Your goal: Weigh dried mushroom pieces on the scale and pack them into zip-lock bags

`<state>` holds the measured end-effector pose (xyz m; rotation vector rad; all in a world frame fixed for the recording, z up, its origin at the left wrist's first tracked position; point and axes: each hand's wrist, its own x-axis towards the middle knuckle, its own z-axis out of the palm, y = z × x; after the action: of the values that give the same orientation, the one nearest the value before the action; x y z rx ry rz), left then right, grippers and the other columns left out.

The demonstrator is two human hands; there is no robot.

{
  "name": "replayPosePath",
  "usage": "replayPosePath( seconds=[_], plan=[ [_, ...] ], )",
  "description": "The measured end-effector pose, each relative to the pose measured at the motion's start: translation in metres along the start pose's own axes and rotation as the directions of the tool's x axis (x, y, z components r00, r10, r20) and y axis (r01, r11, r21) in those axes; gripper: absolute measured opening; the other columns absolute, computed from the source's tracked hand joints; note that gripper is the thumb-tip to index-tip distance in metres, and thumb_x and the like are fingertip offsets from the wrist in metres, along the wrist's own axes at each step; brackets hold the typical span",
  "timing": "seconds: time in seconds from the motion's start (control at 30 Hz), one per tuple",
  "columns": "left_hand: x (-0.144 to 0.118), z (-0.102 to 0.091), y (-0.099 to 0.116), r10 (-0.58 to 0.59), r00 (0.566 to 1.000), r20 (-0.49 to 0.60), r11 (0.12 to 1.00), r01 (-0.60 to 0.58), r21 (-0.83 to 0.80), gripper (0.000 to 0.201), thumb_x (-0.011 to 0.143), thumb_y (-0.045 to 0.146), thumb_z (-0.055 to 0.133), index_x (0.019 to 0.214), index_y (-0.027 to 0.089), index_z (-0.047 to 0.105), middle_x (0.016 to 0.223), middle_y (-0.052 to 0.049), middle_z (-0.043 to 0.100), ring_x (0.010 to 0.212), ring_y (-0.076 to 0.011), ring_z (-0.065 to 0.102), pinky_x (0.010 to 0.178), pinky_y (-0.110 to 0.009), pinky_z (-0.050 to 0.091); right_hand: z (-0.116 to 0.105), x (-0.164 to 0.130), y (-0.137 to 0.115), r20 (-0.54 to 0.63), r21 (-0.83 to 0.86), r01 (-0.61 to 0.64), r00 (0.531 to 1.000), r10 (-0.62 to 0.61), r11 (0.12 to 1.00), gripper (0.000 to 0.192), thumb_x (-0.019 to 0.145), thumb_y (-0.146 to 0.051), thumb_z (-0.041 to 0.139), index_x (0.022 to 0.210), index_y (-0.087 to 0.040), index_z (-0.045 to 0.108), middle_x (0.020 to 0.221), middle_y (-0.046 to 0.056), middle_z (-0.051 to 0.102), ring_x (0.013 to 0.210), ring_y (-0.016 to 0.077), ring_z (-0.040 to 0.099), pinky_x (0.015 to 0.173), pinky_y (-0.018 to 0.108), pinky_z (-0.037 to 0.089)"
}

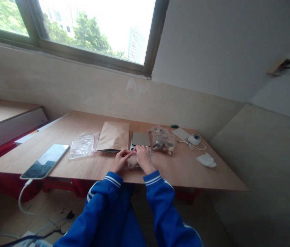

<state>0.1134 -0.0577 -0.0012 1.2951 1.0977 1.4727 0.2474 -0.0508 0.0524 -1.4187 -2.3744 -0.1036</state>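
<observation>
While both hands [132,158] press it, the small clear pouch [133,162] looks brownish.

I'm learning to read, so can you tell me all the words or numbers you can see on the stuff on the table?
No words or numbers can be read here.
Brown paper bag: plain, no print visible.
Scale: no digits showing.
Tablet: screen dark, only reflections.
White card: too small to tell whether anything is printed.
Small bag between the left hand and right hand: no label visible.
</observation>
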Motion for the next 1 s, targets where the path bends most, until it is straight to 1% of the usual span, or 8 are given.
replayPosePath(
  seconds=[0.07,0.17,0.33,0.47,0.57,0.63,0.87,1.0],
  plan=[
    [0.000,0.000,0.000,0.001,1.000,0.003,1.000,0.000,-0.017,0.029,0.069,0.044,0.068,0.072,0.016,0.063,0.071,-0.001,0.062,0.070,-0.0147,0.055,0.069,-0.028,0.043,0.004,0.000,-0.003,-0.012,-0.027,0.004,1.000,-0.004,1.000,0.016,0.085,-0.007,0.048,0.091,-0.018,0.056,0.091,0.007,0.067,0.087,0.0212,0.055,0.085,0.034,0.028],
    [0.000,0.001,0.000,0.004,1.000,0.019,0.999,-0.003,-0.041,0.028,0.070,0.044,0.067,0.074,0.016,0.062,0.072,-0.001,0.062,0.070,-0.0143,0.055,0.069,-0.027,0.043,0.009,-0.001,-0.005,-0.043,-0.030,0.005,0.999,-0.006,1.000,0.017,0.082,-0.006,0.049,0.092,-0.018,0.056,0.090,0.007,0.067,0.085,0.0219,0.056,0.084,0.034,0.030],
    [0.000,0.001,-0.001,0.011,1.000,0.013,0.999,-0.010,-0.035,0.032,0.072,0.047,0.065,0.080,0.016,0.062,0.077,-0.003,0.065,0.071,-0.0153,0.057,0.069,-0.028,0.044,0.011,-0.004,-0.004,-0.070,0.035,0.012,0.998,-0.010,0.999,0.018,0.087,-0.008,0.043,0.094,-0.019,0.055,0.088,0.006,0.068,0.084,0.0204,0.058,0.084,0.032,0.032],
    [0.001,0.001,-0.003,0.002,0.999,-0.048,0.998,-0.005,-0.070,0.034,0.072,0.048,0.064,0.086,0.016,0.059,0.072,-0.003,0.065,0.066,-0.0143,0.056,0.064,-0.027,0.043,0.005,-0.007,-0.002,-0.082,0.057,0.036,0.996,-0.032,0.998,0.018,0.094,-0.021,0.039,0.101,-0.019,0.056,0.090,0.007,0.068,0.087,0.0205,0.058,0.084,0.033,0.033],
    [0.001,0.000,-0.005,-0.012,0.998,-0.066,0.994,0.005,-0.108,0.034,0.072,0.047,0.065,0.087,0.017,0.058,0.069,-0.001,0.064,0.062,-0.0127,0.055,0.061,-0.025,0.042,0.001,-0.009,-0.002,-0.100,0.087,0.059,0.994,-0.050,0.994,0.017,0.093,-0.029,0.045,0.103,-0.021,0.056,0.093,0.006,0.069,0.090,0.0204,0.058,0.086,0.033,0.032],
    [0.000,-0.001,-0.005,-0.016,0.998,-0.067,0.994,0.008,-0.110,0.034,0.072,0.048,0.065,0.086,0.017,0.058,0.067,-0.001,0.064,0.060,-0.0125,0.054,0.059,-0.025,0.040,0.000,-0.009,-0.003,-0.108,0.088,0.065,0.993,-0.055,0.994,0.015,0.092,-0.031,0.048,0.100,-0.022,0.058,0.095,0.005,0.068,0.092,0.0203,0.057,0.086,0.033,0.031],
    [0.000,-0.002,-0.002,0.011,0.997,-0.081,0.999,-0.015,-0.051,0.032,0.071,0.048,0.065,0.076,0.016,0.060,0.067,-0.001,0.062,0.062,-0.0126,0.053,0.055,-0.024,0.037,0.002,-0.008,-0.005,-0.122,0.075,0.039,0.992,-0.029,0.996,0.014,0.093,-0.024,0.046,0.093,-0.021,0.060,0.090,0.004,0.069,0.088,0.0194,0.056,0.082,0.033,0.030],
    [0.000,-0.001,0.000,0.022,0.997,-0.077,1.000,-0.022,0.002,0.031,0.071,0.048,0.065,0.072,0.016,0.062,0.068,-0.001,0.060,0.064,-0.0130,0.051,0.056,-0.024,0.038,0.002,-0.007,-0.004,-0.099,0.076,0.008,0.995,-0.001,0.997,0.019,0.090,-0.012,0.045,0.089,-0.020,0.062,0.088,0.004,0.070,0.087,0.0192,0.056,0.082,0.033,0.029]
  ],
)
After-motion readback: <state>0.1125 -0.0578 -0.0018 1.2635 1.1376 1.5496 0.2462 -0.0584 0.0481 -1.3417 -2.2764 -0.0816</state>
